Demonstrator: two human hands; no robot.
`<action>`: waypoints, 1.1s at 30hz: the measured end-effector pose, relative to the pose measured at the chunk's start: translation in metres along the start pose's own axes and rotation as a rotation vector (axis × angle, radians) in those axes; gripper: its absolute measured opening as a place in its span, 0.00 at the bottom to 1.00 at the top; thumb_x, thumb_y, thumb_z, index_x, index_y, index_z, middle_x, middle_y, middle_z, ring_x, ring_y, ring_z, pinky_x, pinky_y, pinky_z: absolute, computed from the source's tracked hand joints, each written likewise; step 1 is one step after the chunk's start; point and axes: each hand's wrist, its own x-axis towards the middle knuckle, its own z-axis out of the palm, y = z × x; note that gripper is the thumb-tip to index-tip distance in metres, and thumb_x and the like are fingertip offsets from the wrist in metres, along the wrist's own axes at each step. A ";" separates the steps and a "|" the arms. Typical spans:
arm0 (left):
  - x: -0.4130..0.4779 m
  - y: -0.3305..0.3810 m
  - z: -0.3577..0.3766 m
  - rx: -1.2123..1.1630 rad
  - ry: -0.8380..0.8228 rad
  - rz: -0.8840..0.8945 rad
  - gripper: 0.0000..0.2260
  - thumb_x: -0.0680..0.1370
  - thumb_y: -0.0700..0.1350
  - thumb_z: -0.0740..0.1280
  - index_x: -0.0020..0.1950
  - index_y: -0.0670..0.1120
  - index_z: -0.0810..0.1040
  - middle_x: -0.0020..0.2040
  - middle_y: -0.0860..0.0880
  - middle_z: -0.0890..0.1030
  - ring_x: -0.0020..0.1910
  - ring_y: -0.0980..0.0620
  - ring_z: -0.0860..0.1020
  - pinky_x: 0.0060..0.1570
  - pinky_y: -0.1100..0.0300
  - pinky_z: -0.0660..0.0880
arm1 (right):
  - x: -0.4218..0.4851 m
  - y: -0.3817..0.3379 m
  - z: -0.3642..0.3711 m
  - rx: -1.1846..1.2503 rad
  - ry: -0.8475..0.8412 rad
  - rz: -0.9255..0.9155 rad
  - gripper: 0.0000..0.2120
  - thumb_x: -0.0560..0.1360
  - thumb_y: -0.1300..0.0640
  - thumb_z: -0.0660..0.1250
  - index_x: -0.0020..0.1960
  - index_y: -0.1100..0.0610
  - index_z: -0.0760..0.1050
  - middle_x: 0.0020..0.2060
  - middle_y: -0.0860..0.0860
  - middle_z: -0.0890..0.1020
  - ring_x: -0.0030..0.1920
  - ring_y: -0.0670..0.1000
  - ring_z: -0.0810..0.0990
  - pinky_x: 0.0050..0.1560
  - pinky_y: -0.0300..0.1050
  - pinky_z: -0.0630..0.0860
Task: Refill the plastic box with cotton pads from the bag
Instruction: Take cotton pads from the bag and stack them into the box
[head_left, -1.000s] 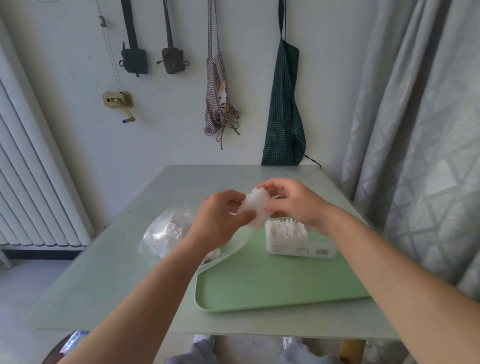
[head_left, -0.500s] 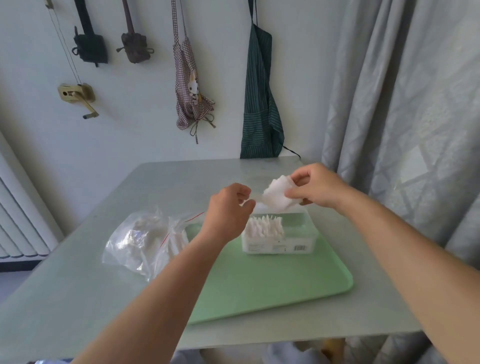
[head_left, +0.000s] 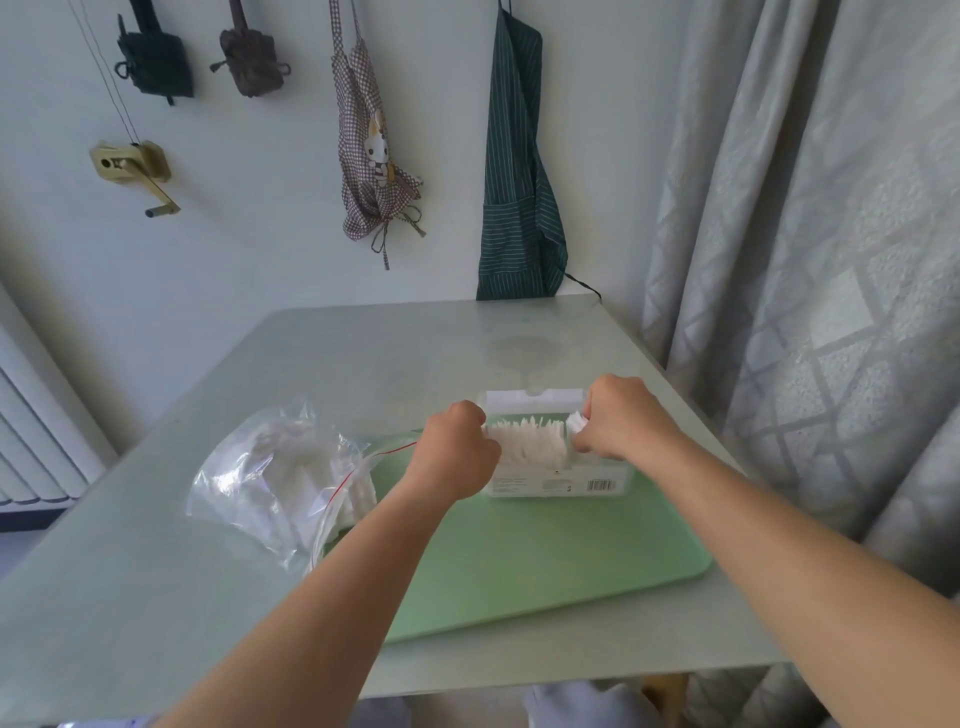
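A clear plastic box (head_left: 561, 480) with its lid flipped back stands on the green tray (head_left: 545, 561). White cotton pads (head_left: 527, 444) stand on edge inside it. My right hand (head_left: 618, 418) is over the box's right end, fingers closed on a small stack of cotton pads (head_left: 575, 422) held down into the box. My left hand (head_left: 457, 449) is a closed fist at the box's left end, pressed against the standing pads. A clear zip bag (head_left: 280, 473) with more white pads lies to the left, partly on the tray's edge.
The grey table (head_left: 363, 358) meets a wall at the back, where aprons (head_left: 519, 171) and small pouches hang. A patterned curtain (head_left: 810, 234) runs along the right side. A radiator (head_left: 36, 441) stands at the left.
Both hands came down from above the tray to the box. The right hand carried its pads into the box's right end; the left hand moved to the left end.
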 end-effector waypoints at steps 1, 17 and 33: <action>0.000 0.000 0.000 -0.005 0.001 0.000 0.13 0.76 0.39 0.63 0.60 0.43 0.76 0.59 0.42 0.79 0.51 0.42 0.77 0.48 0.56 0.75 | 0.000 -0.001 0.002 0.018 -0.016 0.003 0.11 0.61 0.59 0.72 0.32 0.58 0.69 0.29 0.54 0.75 0.27 0.54 0.72 0.26 0.38 0.65; -0.008 0.000 -0.009 -0.071 -0.030 -0.005 0.22 0.77 0.42 0.65 0.71 0.43 0.71 0.67 0.43 0.75 0.59 0.42 0.79 0.55 0.57 0.75 | 0.001 0.005 -0.013 0.130 -0.116 0.116 0.10 0.62 0.56 0.63 0.38 0.56 0.81 0.36 0.52 0.85 0.39 0.57 0.83 0.48 0.48 0.80; -0.081 -0.035 -0.088 0.242 0.191 0.089 0.21 0.69 0.53 0.75 0.59 0.55 0.72 0.51 0.55 0.75 0.49 0.52 0.75 0.46 0.58 0.71 | -0.080 -0.094 -0.025 0.422 -0.292 -0.369 0.07 0.75 0.55 0.66 0.43 0.54 0.82 0.37 0.48 0.86 0.34 0.46 0.83 0.35 0.38 0.74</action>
